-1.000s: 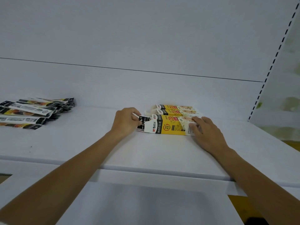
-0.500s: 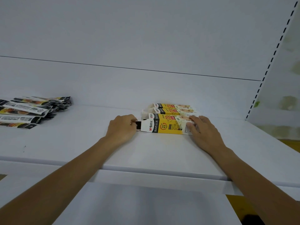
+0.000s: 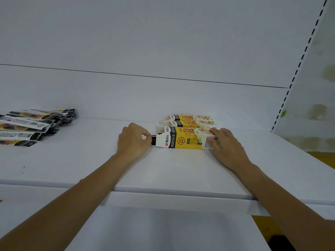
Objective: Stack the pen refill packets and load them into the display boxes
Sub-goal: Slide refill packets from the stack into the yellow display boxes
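Left hand [image 3: 134,141] pinching packets [image 3: 153,140] at open left mouth of near box [image 3: 183,140], shelf [image 3: 163,169] centre; right hand [image 3: 225,144] pressing flat, fingers straight, on right end. Packets probably light, floppy, slick: gripping bunched ends suiting best.

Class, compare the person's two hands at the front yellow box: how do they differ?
The left hand has curled fingers; the right hand has straight ones. The left hand pinches the black packet poking from the open end of the front box; the right hand presses that box's other end. Both work at one box on the white shelf.
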`<act>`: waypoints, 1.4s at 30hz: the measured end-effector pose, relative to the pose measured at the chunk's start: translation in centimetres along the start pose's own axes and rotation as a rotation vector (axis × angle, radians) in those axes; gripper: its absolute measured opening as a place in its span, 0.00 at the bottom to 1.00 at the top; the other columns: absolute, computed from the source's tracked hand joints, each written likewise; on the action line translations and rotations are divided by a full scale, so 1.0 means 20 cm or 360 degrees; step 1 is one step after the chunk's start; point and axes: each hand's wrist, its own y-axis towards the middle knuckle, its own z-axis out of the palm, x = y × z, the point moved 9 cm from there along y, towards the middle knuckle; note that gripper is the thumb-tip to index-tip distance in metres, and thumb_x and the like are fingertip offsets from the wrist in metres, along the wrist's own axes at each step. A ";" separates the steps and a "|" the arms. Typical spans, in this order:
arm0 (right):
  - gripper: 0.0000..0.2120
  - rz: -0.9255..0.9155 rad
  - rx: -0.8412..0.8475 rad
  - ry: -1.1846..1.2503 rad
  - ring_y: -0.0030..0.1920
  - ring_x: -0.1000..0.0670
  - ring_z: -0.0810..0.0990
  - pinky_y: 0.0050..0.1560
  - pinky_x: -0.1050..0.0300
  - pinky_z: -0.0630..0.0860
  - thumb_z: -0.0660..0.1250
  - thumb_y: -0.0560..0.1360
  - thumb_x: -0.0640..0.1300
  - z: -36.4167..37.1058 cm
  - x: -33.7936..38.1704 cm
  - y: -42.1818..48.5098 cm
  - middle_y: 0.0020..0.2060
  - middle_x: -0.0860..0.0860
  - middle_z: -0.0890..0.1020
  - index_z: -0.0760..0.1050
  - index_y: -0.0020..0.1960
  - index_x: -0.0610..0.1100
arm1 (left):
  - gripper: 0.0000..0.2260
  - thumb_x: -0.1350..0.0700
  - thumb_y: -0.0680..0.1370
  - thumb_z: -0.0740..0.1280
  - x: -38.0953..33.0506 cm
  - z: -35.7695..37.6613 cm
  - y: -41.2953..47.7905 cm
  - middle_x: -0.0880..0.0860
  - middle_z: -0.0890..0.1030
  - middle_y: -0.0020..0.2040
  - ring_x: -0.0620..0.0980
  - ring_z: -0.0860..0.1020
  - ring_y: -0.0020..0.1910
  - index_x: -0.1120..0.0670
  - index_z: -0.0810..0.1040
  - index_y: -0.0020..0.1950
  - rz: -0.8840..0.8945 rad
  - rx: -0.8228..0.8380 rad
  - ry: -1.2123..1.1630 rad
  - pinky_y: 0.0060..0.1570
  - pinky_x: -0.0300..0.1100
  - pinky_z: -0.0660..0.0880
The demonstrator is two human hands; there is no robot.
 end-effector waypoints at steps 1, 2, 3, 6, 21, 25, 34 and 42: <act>0.20 -0.0001 0.0000 -0.0002 0.60 0.45 0.72 0.53 0.53 0.69 0.52 0.80 0.52 0.00 0.00 0.00 0.67 0.48 0.66 0.64 0.70 0.48 | 0.09 0.59 0.75 0.64 -0.01 0.02 0.00 0.51 0.75 0.60 0.54 0.69 0.63 0.51 0.83 0.49 0.0043 0.0076 -0.0007 0.59 0.46 0.66; 0.20 0.0000 0.0001 -0.0006 0.60 0.45 0.72 0.53 0.53 0.69 0.52 0.80 0.52 0.00 0.00 0.00 0.67 0.48 0.66 0.64 0.70 0.48 | 0.11 0.59 0.76 0.62 -0.03 0.05 -0.01 0.51 0.73 0.63 0.53 0.66 0.65 0.50 0.83 0.51 0.0098 0.0165 -0.0013 0.61 0.45 0.64; 0.20 0.0002 0.0003 -0.0010 0.60 0.45 0.72 0.54 0.52 0.69 0.52 0.80 0.52 0.00 -0.01 0.00 0.67 0.47 0.66 0.64 0.70 0.48 | 0.12 0.60 0.76 0.62 -0.05 0.07 -0.02 0.51 0.71 0.65 0.53 0.65 0.66 0.50 0.82 0.54 0.0150 0.0226 -0.0001 0.63 0.44 0.62; 0.20 0.0006 0.0002 -0.0004 0.60 0.45 0.72 0.54 0.52 0.69 0.52 0.80 0.52 0.01 -0.01 0.01 0.66 0.48 0.66 0.65 0.70 0.49 | 0.13 0.57 0.78 0.61 -0.04 0.05 -0.02 0.52 0.71 0.66 0.54 0.65 0.66 0.52 0.78 0.61 0.0105 0.0151 0.0053 0.64 0.46 0.64; 0.20 0.0015 0.0002 0.0014 0.61 0.45 0.71 0.57 0.50 0.70 0.53 0.80 0.52 0.02 -0.02 0.01 0.67 0.47 0.66 0.64 0.70 0.49 | 0.16 0.57 0.76 0.63 -0.03 0.07 -0.03 0.53 0.69 0.67 0.53 0.63 0.69 0.50 0.74 0.64 0.0057 0.0275 -0.0099 0.62 0.42 0.62; 0.20 0.0012 0.0006 0.0017 0.61 0.45 0.71 0.57 0.50 0.70 0.53 0.80 0.52 0.02 -0.02 0.01 0.67 0.47 0.66 0.64 0.70 0.49 | 0.17 0.61 0.75 0.64 -0.09 0.07 -0.04 0.50 0.72 0.63 0.49 0.67 0.65 0.47 0.76 0.62 0.0168 0.0274 -0.0251 0.57 0.36 0.62; 0.20 0.0034 0.0003 0.0018 0.63 0.43 0.71 0.58 0.50 0.69 0.53 0.80 0.52 0.01 -0.01 0.00 0.70 0.46 0.63 0.65 0.70 0.49 | 0.15 0.60 0.75 0.62 -0.06 0.00 -0.05 0.45 0.78 0.56 0.53 0.69 0.61 0.51 0.72 0.62 0.0144 0.0112 -0.0143 0.58 0.46 0.65; 0.21 0.0032 0.0001 0.0027 0.61 0.44 0.72 0.58 0.50 0.70 0.54 0.80 0.53 0.01 -0.03 0.01 0.66 0.47 0.67 0.65 0.70 0.49 | 0.16 0.58 0.78 0.56 -0.05 0.10 -0.09 0.45 0.77 0.63 0.53 0.70 0.62 0.53 0.66 0.65 0.0044 0.0467 0.0145 0.58 0.45 0.63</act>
